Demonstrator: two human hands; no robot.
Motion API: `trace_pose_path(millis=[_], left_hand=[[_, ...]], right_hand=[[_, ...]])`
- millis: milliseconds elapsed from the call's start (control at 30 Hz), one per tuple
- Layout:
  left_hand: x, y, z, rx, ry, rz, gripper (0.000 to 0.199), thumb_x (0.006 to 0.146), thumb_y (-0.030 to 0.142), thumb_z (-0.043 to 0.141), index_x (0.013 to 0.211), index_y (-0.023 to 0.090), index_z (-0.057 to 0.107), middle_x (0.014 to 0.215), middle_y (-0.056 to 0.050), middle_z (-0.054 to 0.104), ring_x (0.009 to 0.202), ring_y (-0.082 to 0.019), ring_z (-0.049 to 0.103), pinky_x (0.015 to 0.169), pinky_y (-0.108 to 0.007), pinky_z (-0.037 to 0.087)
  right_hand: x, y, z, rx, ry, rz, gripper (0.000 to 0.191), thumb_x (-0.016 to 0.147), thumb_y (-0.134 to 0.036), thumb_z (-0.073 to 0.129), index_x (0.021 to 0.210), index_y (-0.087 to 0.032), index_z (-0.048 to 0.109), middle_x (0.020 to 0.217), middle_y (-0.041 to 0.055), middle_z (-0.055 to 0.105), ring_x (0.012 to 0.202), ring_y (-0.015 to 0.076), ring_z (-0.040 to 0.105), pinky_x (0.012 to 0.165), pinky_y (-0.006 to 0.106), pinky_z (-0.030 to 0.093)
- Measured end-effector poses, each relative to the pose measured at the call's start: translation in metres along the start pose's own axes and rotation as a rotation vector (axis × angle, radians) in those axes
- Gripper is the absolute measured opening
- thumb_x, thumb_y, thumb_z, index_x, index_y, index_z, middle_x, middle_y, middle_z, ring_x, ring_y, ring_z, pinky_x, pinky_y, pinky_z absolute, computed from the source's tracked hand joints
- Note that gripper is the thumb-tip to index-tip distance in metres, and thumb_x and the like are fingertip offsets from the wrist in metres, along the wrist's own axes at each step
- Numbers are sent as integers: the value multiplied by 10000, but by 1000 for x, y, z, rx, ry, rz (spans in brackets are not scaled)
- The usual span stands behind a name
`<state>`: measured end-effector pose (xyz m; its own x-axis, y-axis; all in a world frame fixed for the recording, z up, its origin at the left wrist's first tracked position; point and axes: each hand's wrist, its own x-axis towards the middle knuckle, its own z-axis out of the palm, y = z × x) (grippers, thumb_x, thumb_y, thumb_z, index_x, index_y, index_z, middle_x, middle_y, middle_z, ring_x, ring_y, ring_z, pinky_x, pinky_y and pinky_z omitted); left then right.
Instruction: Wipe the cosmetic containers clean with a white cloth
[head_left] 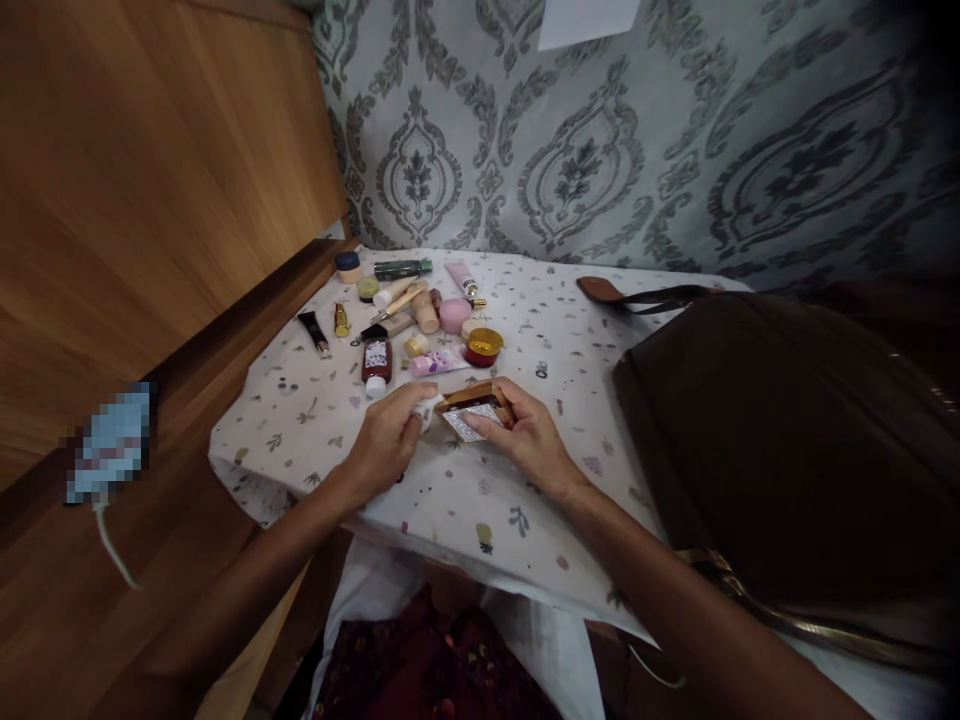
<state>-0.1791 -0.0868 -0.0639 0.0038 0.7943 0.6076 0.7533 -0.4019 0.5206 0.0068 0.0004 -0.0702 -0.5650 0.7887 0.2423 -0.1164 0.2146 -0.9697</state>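
Note:
My right hand [536, 440] is closed around a gold compact case [466, 410] with a glittery silver panel, its thumb lying across the panel. My left hand [386, 437] pinches a white wipe or tissue [428, 410] at the left edge of the case. Just beyond both hands lie a pink floral tube [439, 361], a dark red jar with a gold lid [484, 347] and a dark red bottle with a white cap [376, 366]. Most of the wipe is hidden by my left fingers.
Farther back are a green bottle [403, 269], a pink round container [454, 315], a black tube [314, 334] and several other cosmetics. A big dark brown bag [780, 450] fills the right side, its strap [645, 297] on the patterned tablecloth [555, 420]. Wooden furniture [165, 150] borders the left.

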Motion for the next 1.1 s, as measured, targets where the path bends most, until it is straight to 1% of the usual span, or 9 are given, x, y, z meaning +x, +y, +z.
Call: trace_pose_path(millis=[100,200,367,467,567,667,800,1000,1100], left_hand=[[2,5,-1,-130,22,-206,195,899,152,524,1050,171,645,970,-35,738,856,-175,685,771,-267,539],[6,11,4,-228,73,-284,165,925,240,556,1048,172,641,916,-22,712,787,-158,651,709,-246,510],[14,17,19,-247,170,-119,154,930,220,580,1039,190,685,1083,-65,689,1051,-207,641,947,-344,501],[14,21,28,-220,188,-51,174,920,191,590,1045,200,711,1068,-60,640,1037,-197,620,924,-338,508],[9,25,31,-230,128,-14,222,933,158,554,1083,202,711,1016,-49,635,975,-175,626,862,-301,519],[5,27,29,-219,58,32,259,941,126,518,1109,200,701,1021,-56,643,975,-168,636,851,-288,524],[4,25,22,-196,30,38,227,943,147,535,1103,202,687,1003,-63,670,965,-180,644,848,-305,532],[12,15,14,-193,88,-110,135,919,199,597,1026,180,677,997,-60,707,943,-194,657,855,-316,523],[16,10,10,-212,123,-124,122,909,187,600,997,170,683,983,-55,708,945,-191,658,856,-306,518]], right_hand=[[0,2,4,137,40,67,367,691,-440,857,923,-225,672,817,-19,665,739,155,590,678,264,472],[1,0,9,360,89,145,406,678,-445,870,971,-243,676,902,-9,725,771,165,650,724,283,522],[4,-1,9,633,196,264,458,665,-415,889,1046,-237,709,1014,0,758,825,163,686,770,275,569],[7,4,4,744,229,312,419,677,-408,886,1013,-211,731,1022,14,768,885,179,697,804,277,588],[10,11,-3,832,269,374,345,704,-377,871,968,-201,734,1012,19,774,953,201,702,867,304,596],[12,17,-8,865,268,444,290,771,-390,816,973,-204,721,1034,33,772,1001,231,703,856,350,614],[13,20,-9,804,211,435,297,846,-458,724,1016,-216,703,1079,52,760,1031,257,698,789,378,627],[10,13,0,787,192,386,243,834,-396,731,1024,-247,704,1108,9,741,931,193,678,725,295,582],[6,8,2,751,119,412,292,780,-366,784,1032,-244,700,1066,5,738,839,164,653,640,258,533]])
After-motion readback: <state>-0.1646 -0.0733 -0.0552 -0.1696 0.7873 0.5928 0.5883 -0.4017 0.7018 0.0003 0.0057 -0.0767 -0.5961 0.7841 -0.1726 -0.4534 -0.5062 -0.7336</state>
